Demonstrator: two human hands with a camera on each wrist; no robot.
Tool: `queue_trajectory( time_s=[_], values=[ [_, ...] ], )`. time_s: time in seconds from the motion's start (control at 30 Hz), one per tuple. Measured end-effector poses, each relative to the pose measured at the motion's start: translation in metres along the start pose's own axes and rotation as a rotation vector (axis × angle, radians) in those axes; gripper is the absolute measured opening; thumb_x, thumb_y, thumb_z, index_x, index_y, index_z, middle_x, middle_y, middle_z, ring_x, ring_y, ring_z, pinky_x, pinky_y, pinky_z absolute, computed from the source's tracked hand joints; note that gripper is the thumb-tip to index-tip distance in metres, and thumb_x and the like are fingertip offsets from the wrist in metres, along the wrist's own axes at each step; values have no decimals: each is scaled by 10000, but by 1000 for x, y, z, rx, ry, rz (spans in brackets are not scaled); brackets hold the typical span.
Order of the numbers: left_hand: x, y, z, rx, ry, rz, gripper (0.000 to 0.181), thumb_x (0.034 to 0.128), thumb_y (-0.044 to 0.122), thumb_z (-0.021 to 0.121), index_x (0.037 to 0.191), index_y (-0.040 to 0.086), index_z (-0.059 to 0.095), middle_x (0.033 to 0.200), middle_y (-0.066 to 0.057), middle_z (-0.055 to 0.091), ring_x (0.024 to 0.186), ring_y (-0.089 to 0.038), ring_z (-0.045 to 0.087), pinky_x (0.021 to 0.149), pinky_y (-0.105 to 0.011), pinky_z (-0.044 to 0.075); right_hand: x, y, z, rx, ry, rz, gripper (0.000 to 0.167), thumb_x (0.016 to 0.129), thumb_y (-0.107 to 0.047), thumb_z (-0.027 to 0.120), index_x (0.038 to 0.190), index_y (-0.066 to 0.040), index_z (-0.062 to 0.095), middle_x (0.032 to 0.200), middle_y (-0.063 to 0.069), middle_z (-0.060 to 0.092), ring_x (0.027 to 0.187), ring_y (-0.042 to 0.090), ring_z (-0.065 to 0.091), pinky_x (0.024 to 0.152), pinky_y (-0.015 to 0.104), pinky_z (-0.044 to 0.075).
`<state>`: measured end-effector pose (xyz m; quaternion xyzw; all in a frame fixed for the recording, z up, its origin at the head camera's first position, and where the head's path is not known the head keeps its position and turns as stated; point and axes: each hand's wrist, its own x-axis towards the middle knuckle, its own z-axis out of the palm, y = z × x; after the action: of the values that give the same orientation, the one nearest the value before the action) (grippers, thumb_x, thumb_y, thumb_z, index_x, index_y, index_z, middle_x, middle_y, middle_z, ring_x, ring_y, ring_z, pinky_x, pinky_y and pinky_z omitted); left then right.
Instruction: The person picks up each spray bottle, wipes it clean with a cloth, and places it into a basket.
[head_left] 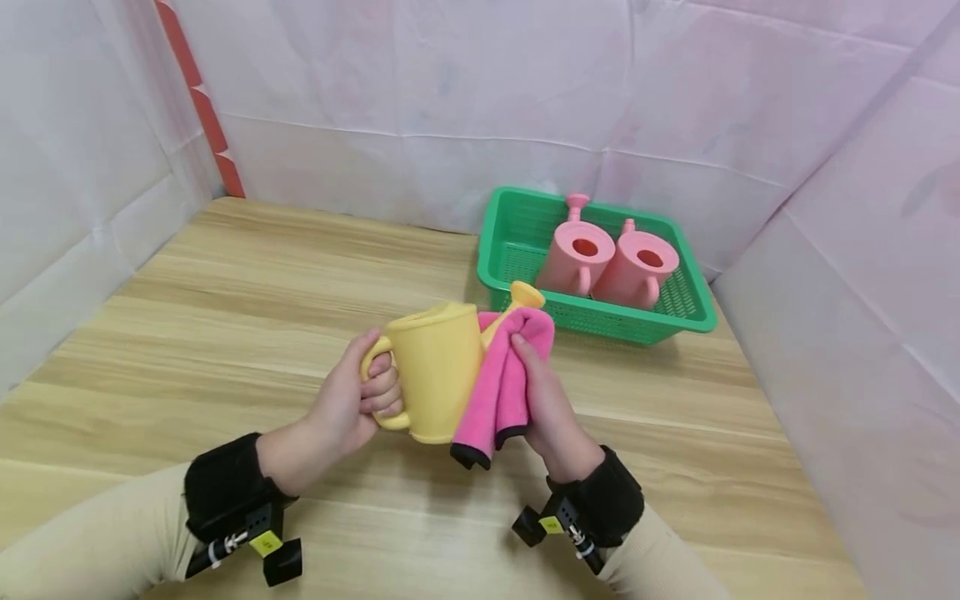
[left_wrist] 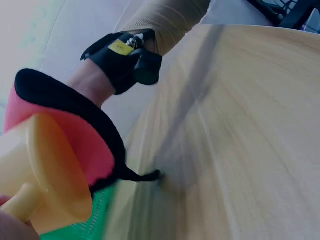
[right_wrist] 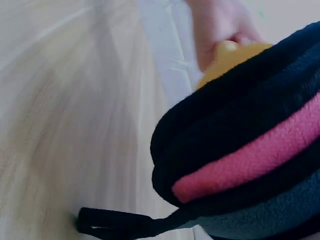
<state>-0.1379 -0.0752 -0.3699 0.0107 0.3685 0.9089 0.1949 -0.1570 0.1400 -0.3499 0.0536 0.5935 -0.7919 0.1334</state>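
Observation:
A yellow watering can [head_left: 437, 371] is held up above the table, its handle to the left and its spout to the right. My left hand [head_left: 352, 392] grips it by the handle, fingers curled through the loop. In my right hand [head_left: 551, 408] is a pink cloth [head_left: 501, 383] with black edging, pinched against the can's spout side and partly covering the spout. The left wrist view shows the cloth [left_wrist: 75, 135] against the can's body [left_wrist: 55, 175]. Folds of cloth [right_wrist: 250, 155] fill much of the right wrist view and hide the right fingers.
A green plastic basket [head_left: 491, 242] stands at the back right of the wooden table [head_left: 247, 333], near the wall. Two pink watering cans [head_left: 573, 250] lean inside it, toward its right side. White sheeting hangs around the table's back and sides.

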Motion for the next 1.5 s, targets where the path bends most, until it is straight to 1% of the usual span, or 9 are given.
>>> queue_trajectory(
  time_s=[0.17,0.3,0.47,0.6,0.7,0.87,1.27,1.37,1.5],
  values=[
    [-1,-3,-4,-12,48,-66,453,1004,424,287,627,174,313,459,88,271,394,-54,220,441,-182,218,-2,-6,-8,189,-15,-13,395,960,-454,398,1221,-160,427,997,-49,533,905,77,526,811,211,417],
    [-1,-5,0,-16,86,-53,446,1003,428,289,640,168,308,462,88,263,389,-46,226,435,-170,218,-6,-7,-9,272,-50,-21,404,948,-477,404,1208,-168,422,997,-54,540,905,75,534,788,202,431],
    [-1,-6,8,-23,140,-10,442,1007,409,288,640,164,299,459,88,257,384,-44,221,417,-158,216,-11,-1,-5,221,-126,-40,412,957,-485,350,1219,-173,413,991,-61,551,901,70,540,793,214,433],
    [1,-2,11,-21,169,18,446,1006,411,301,635,164,295,461,89,260,385,-40,227,416,-157,224,-11,7,-6,140,-164,18,472,947,-522,329,1260,-176,407,1008,-57,573,906,80,551,809,239,435],
    [3,2,10,-18,184,29,451,1001,424,314,632,165,296,466,88,261,389,-39,233,420,-156,230,-11,12,-7,83,-145,47,499,948,-518,333,1292,-162,397,1023,-58,585,914,79,554,815,241,434],
    [5,6,5,-13,192,47,448,997,436,323,640,166,299,480,81,252,397,-44,240,428,-159,241,-13,13,-8,37,-85,-8,540,969,-485,304,1353,-107,345,1093,-78,548,975,53,516,873,224,396],
    [-1,5,-3,3,170,70,470,988,461,329,619,170,310,473,82,268,394,-49,245,428,-171,235,-21,-2,-13,246,-84,-191,356,975,-433,347,1195,-161,414,1004,-77,518,882,34,505,829,190,388],
    [-6,1,-2,25,159,61,469,1001,441,297,619,169,303,466,82,274,393,-54,245,425,-176,235,-20,3,-9,165,-80,-245,330,989,-377,315,1205,-145,406,1063,-64,508,943,40,497,861,190,378],
    [-9,-2,2,39,142,80,467,1008,430,268,615,180,297,464,88,273,398,-54,241,425,-175,242,-21,12,0,-162,-126,-413,238,980,-197,308,1101,-23,414,1057,-4,469,984,71,481,875,204,372]
  ],
)
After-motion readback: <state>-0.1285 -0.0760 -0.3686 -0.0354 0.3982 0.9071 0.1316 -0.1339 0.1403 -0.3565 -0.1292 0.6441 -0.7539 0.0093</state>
